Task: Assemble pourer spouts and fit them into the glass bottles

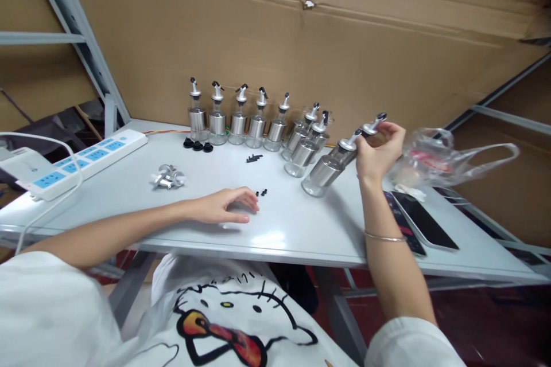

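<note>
My right hand (379, 152) is closed at the top of an oil dispenser bottle, around its silver pour spout (371, 127). The lower part of this bottle is mostly hidden behind my hand and the bottle beside it. Just to the left stands another glass bottle with a steel sleeve (323, 173) and a silver spout, close to my fingers. My left hand (228, 205) rests low over the table with fingers curved apart and nothing in them. Small black plugs (264, 192) lie right by its fingertips.
Several similar bottles (257, 126) line the back of the white table (297, 229). Black stoppers (197, 145), black slender pieces (253, 158) and silver spout parts (167, 178) lie leftward. A power strip (92, 160) is at left; a plastic bag (443, 157) and phones (424, 221) at right.
</note>
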Tool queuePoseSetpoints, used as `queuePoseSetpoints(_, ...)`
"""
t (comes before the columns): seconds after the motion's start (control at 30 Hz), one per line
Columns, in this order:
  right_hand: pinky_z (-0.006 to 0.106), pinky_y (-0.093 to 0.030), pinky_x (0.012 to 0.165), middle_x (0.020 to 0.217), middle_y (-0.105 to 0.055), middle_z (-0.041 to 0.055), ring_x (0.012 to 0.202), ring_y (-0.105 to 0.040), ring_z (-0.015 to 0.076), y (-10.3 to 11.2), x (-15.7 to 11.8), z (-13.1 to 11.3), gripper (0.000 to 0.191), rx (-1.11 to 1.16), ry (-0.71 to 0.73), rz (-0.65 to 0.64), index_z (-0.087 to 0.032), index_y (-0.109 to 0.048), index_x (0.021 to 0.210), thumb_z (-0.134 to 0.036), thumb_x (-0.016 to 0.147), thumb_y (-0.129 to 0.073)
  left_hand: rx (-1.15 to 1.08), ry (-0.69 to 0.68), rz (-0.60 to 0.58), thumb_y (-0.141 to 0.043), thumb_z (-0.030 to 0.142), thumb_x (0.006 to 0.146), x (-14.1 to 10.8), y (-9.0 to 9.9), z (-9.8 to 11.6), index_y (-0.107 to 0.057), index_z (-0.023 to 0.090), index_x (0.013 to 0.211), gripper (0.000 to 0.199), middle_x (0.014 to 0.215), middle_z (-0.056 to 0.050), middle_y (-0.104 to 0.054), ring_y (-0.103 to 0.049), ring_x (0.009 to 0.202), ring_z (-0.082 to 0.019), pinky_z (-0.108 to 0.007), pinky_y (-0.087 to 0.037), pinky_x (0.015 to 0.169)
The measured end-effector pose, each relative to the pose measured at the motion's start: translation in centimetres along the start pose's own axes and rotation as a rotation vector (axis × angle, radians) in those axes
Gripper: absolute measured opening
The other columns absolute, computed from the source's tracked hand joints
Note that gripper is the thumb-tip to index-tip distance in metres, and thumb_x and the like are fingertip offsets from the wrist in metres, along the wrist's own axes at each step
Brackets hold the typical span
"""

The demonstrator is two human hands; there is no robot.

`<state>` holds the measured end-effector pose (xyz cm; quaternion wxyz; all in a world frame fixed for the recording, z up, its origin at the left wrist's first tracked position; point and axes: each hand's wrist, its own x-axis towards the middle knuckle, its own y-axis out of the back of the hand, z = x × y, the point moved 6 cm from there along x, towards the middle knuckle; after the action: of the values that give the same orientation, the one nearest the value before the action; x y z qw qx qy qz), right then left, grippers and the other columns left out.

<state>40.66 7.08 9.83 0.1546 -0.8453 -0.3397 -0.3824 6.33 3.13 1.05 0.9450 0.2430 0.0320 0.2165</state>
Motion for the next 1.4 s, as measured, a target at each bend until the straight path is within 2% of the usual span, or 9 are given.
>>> queuePoseSetpoints(0.1,0.041,-0.053,0.085,0.098,-0.062,0.0072,0.09,-0.066,0.0229,-0.1,-0.5,1.4,0.047,0.007,-0.03,0.085,-0.021,-0.044,0.093,-0.029,0.058,-0.074,0.012,0.02,-0.006,-0.059,0.025,0.087,0.0,0.0,0.0,-0.046,0.018,0.114,0.031,0.12,-0.011,-0.062,-0.058,0.114,-0.018,-0.037,-0.044,0.099)
queuePoseSetpoints(0.3,0.039,-0.053,0.084,0.096,-0.064,0.0064,0.089,-0.067,0.0216,-2.4,-1.0,2.4,0.049,0.061,-0.074,-0.076,-0.022,-0.045,0.086,-0.05,0.059,-0.075,0.001,0.034,-0.009,-0.059,0.026,0.087,-0.1,0.0,0.3,-0.045,0.018,0.114,0.031,0.12,-0.012,-0.062,-0.058,0.114,-0.018,-0.037,-0.044,0.099)
queuePoseSetpoints(0.5,0.042,-0.053,0.081,0.091,-0.062,0.0077,0.098,-0.064,0.0256,-3.5,-1.0,4.7,0.07,0.083,-0.239,-0.235,-0.021,-0.053,0.095,-0.083,0.075,-0.028,0.014,0.055,-0.011,-0.057,0.026,0.088,0.0,0.0,0.3,-0.046,0.018,0.113,0.029,0.121,-0.012,-0.062,-0.058,0.114,-0.019,-0.037,-0.043,0.096)
queuePoseSetpoints(0.63,0.049,-0.049,0.092,0.124,-0.055,0.0144,0.122,-0.053,0.0301,-2.8,-0.9,3.3,0.092,0.134,-0.255,-0.299,-0.022,-0.045,0.122,-0.088,0.072,-0.006,-0.004,0.052,-0.008,-0.056,0.028,0.089,0.0,0.0,0.1,-0.046,0.018,0.114,0.029,0.121,-0.011,-0.062,-0.058,0.114,-0.018,-0.037,-0.043,0.098)
queuePoseSetpoints(0.7,0.051,-0.039,0.105,0.147,-0.036,0.0143,0.138,-0.034,0.0301,-2.4,-1.1,1.1,0.095,0.106,-0.13,-0.373,-0.024,-0.03,0.138,-0.089,0.071,-0.011,-0.014,0.046,-0.008,-0.056,0.029,0.09,0.0,0.0,0.0,-0.046,0.018,0.114,0.029,0.121,-0.012,-0.062,-0.058,0.113,-0.018,-0.036,-0.043,0.097)
queuePoseSetpoints(0.8,0.049,-0.022,0.116,0.157,-0.017,0.0136,0.146,-0.012,0.0295,-2.5,-1.8,-1.5,0.108,-0.023,0.039,-0.526,-0.025,-0.011,0.148,-0.082,0.066,-0.052,-0.023,0.03,-0.005,-0.057,0.029,0.09,0.0,0.0,0.1,-0.047,0.017,0.113,0.028,0.12,-0.012,-0.062,-0.059,0.112,-0.018,-0.036,-0.044,0.098)
queuePoseSetpoints(0.93,0.052,-0.011,0.118,0.159,-0.002,0.0146,0.147,-0.007,0.0321,-3.0,-2.6,-0.8,0.131,-0.163,-0.045,-0.608,-0.022,0.005,0.15,-0.063,0.056,-0.078,-0.016,0.015,0.003,-0.058,0.025,0.088,0.0,0.0,0.3,-0.047,0.017,0.112,0.027,0.119,-0.013,-0.063,-0.06,0.111,-0.018,-0.037,-0.044,0.098)
queuePoseSetpoints(1.27,0.05,-0.023,0.115,0.155,-0.024,0.0116,0.14,-0.03,0.0308,-4.2,-3.1,0.4,0.115,-0.09,-0.134,-0.664,-0.027,-0.008,0.15,-0.064,0.063,-0.073,-0.029,0.012,0.024,-0.059,0.023,0.087,-0.1,-0.1,0.2,-0.048,0.016,0.111,0.027,0.118,-0.014,-0.063,-0.06,0.11,-0.017,-0.036,-0.046,0.096)
queuePoseSetpoints(1.4,0.047,-0.027,0.114,0.154,-0.028,0.0123,0.141,-0.031,0.0303,-4.0,-3.0,1.4,0.102,-0.134,-0.078,-0.683,-0.025,-0.014,0.15,-0.076,0.071,-0.055,-0.03,0.013,0.05,-0.055,0.024,0.089,0.0,0.2,0.0,-0.049,0.016,0.11,0.023,0.115,-0.012,-0.064,-0.061,0.107,-0.017,-0.035,-0.048,0.091)
